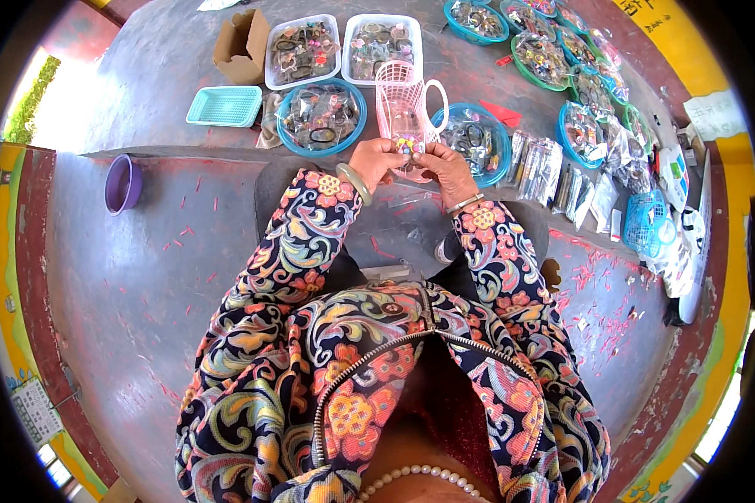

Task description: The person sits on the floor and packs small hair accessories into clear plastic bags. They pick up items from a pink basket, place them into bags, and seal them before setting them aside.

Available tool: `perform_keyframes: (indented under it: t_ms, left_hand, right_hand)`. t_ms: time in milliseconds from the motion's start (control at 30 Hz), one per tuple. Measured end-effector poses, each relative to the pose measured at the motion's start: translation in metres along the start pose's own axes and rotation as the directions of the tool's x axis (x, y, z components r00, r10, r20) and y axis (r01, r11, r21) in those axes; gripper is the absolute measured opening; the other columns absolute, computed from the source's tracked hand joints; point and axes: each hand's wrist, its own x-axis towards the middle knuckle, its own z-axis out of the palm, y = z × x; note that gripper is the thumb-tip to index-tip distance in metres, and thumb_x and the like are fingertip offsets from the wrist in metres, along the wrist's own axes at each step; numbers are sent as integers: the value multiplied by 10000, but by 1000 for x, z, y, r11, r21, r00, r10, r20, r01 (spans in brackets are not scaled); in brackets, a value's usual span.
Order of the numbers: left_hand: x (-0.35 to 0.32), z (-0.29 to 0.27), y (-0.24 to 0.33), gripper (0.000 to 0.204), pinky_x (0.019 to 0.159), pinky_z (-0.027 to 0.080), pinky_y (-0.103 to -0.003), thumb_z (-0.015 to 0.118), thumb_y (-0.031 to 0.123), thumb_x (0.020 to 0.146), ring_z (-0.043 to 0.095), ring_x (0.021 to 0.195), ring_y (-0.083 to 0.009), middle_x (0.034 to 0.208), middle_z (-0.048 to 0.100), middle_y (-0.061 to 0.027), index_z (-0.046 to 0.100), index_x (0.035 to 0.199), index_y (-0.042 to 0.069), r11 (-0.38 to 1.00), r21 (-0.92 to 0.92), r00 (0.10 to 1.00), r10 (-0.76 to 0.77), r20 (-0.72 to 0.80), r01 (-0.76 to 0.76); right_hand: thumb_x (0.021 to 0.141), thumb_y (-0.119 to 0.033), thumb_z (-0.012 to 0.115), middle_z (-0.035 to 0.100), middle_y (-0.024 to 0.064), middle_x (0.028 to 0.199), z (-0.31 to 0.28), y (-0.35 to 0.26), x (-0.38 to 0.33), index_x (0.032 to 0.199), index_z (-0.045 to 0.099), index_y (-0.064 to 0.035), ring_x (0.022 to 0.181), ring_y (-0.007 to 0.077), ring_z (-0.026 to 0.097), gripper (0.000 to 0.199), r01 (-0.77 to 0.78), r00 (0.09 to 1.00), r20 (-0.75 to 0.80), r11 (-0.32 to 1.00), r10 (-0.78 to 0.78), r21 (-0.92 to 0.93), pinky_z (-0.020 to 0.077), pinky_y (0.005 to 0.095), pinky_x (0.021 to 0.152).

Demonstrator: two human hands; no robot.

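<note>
The left hand [371, 163] pinched one side of a small multicoloured trinket [408, 144] — between both sets of fingertips, a pink lattice basket [396, 90] just beyond them — while the right hand [450, 173] gripped the other, apparently an adjusting step whose next move called for steady, matched pinches.

The left hand [374, 161] and right hand [449, 173] pinch a small colourful item [408, 145] by a pink basket [386, 104]; a purple bowl [123, 185] sits left on the floor [155, 285].
</note>
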Motion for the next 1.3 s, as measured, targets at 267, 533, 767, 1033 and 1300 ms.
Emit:
perform_keyframes:
  t_ms: [267, 533, 767, 1033, 1300]
  left_hand:
    - [-6, 4, 6, 180, 401, 361, -185, 628, 125, 732, 507, 584, -68, 756, 581, -18, 591, 865, 10, 1000, 29, 998, 11, 63, -12]
    - [3, 0, -6, 182, 431, 390, -176, 614, 125, 745, 513, 601, -61, 782, 582, -7, 578, 884, 13, 992, -60, 993, 115, 31, -113]
    - [-4, 3, 2, 151, 422, 369, -186, 649, 121, 706, 497, 541, -72, 699, 578, -17, 599, 790, 6, 989, 107, 991, 88, 106, -99]
    - [-8, 11, 4, 169, 388, 338, -186, 647, 155, 713, 470, 490, -61, 652, 567, -14, 611, 798, 14, 990, 109, 992, 78, 98, -88]
    - [-7, 7, 2, 168, 363, 290, -156, 627, 137, 735, 419, 430, -39, 634, 562, -17, 603, 834, 3, 991, 116, 991, 46, 122, -61]
  right_hand:
    - [732, -138, 650, 581, 2, 696, -7, 5, 2, 762, 576, -60, 615, 67, 528, 112, 7, 1000, -14, 1000, -7, 24, 400, 186, 566]
    - [735, -151, 651, 596, 20, 727, 0, -4, -1, 826, 577, -31, 662, 88, 574, 167, -8, 1000, 9, 1000, 7, 17, 428, 198, 570]
    - [745, -163, 633, 572, 12, 670, -1, 1, 2, 811, 578, -39, 586, 85, 537, 151, 15, 999, 39, 999, -17, 52, 428, 207, 554]
    - [749, -148, 623, 570, 22, 675, -7, 4, 3, 792, 576, -30, 567, 91, 520, 134, 29, 1000, 9, 998, -30, 58, 431, 221, 553]
    - [767, -88, 603, 585, 38, 749, -12, 17, 8, 919, 565, -3, 627, 101, 552, 178, 128, 983, -143, 990, -117, 65, 456, 216, 586]
